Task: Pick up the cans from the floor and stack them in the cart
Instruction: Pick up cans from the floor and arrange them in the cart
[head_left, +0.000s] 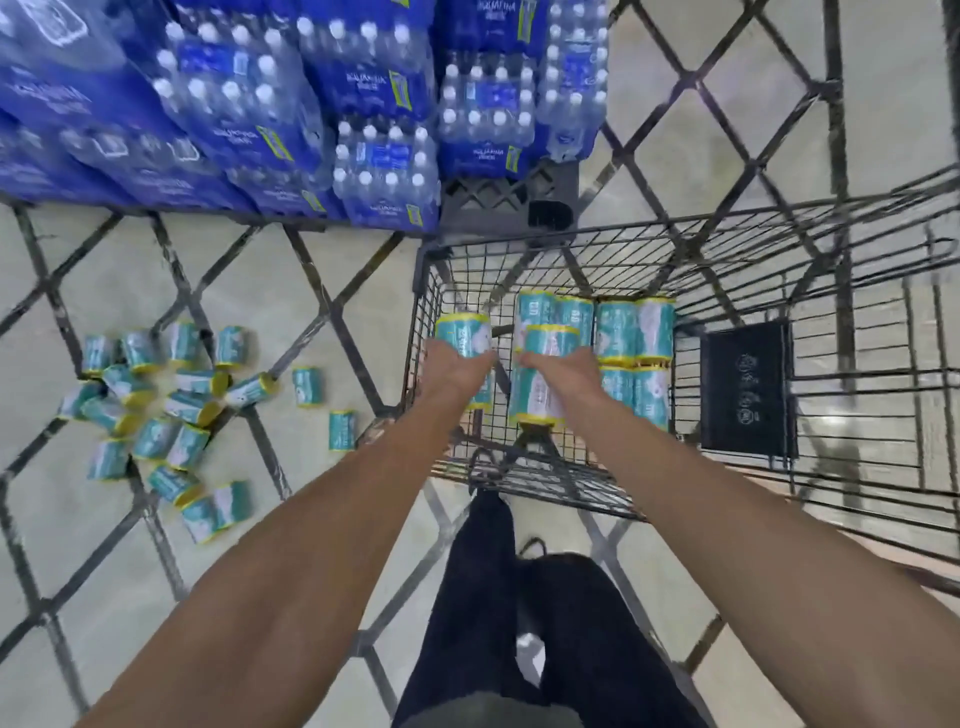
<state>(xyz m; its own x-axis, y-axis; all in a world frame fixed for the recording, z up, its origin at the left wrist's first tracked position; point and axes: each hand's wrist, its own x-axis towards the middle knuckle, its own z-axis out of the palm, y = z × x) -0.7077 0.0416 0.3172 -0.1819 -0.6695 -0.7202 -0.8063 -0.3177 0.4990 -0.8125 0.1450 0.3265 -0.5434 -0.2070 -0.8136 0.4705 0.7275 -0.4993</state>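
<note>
Both my arms reach into the wire cart (737, 249). My left hand (453, 370) grips a teal can with a yellow rim (464, 335) near the cart's left wall. My right hand (562, 368) grips another teal can (551, 340) above a stack of cans (535, 400) in the cart. More cans (635, 330) stand stacked in rows to the right of that. Several teal cans (156, 410) lie scattered on the floor to the left of the cart, some upright and some on their sides.
Shrink-wrapped packs of water bottles (291, 104) are piled on a pallet (506, 200) just beyond the cart. A dark folded flap (745, 387) stands in the cart to the right of the cans. My dark trouser legs (519, 613) are below, on the diamond-patterned floor (234, 291).
</note>
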